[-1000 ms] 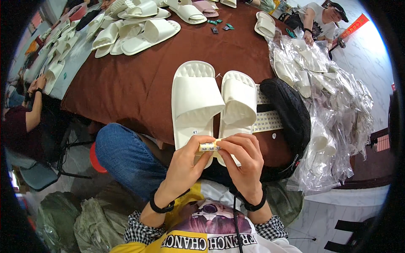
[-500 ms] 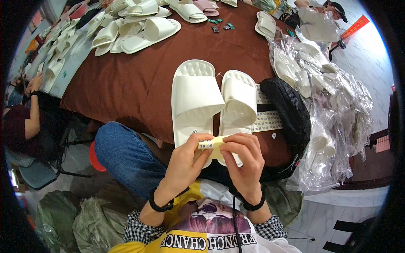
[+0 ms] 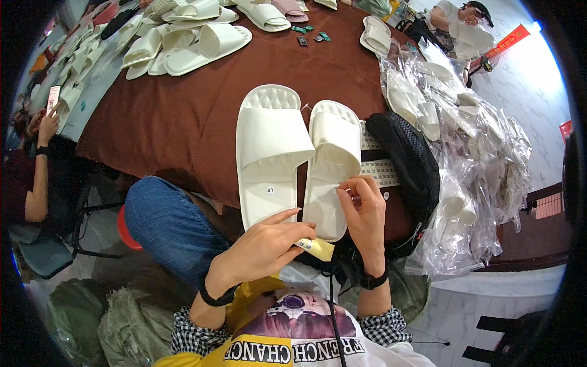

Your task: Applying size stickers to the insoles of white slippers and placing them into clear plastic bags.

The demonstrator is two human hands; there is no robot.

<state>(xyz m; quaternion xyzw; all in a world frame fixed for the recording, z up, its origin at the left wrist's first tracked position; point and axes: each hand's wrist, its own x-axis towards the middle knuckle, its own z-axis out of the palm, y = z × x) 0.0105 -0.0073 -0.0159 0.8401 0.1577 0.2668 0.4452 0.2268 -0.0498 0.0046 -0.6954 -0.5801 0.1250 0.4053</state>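
Note:
Two cream-white slide slippers lie side by side before me, toes away. The left slipper (image 3: 273,137) looks larger and bears a small round printed sticker (image 3: 270,190) on its heel. Over the heel of the right slipper (image 3: 324,217), my right hand (image 3: 365,211) pinches a tiny round sticker (image 3: 336,191) between thumb and forefinger; whether it touches the insole I cannot tell. My left hand (image 3: 260,248) hovers by the near end of the left slipper, its fingers closed on a yellow-backed strip of stickers (image 3: 317,248).
A brown cloth (image 3: 177,116) covers the table. Right of the slippers lie sticker sheets (image 3: 380,173) and a black mesh bag (image 3: 406,165). Slippers in clear plastic (image 3: 455,202) heap at the right edge. Loose slippers (image 3: 208,49) pile at far left. A person (image 3: 36,177) sits left holding a phone.
My hands have parted: the right moved onto the right slipper with a small sticker, the left drew down with the strip. The person at left has raised a phone.

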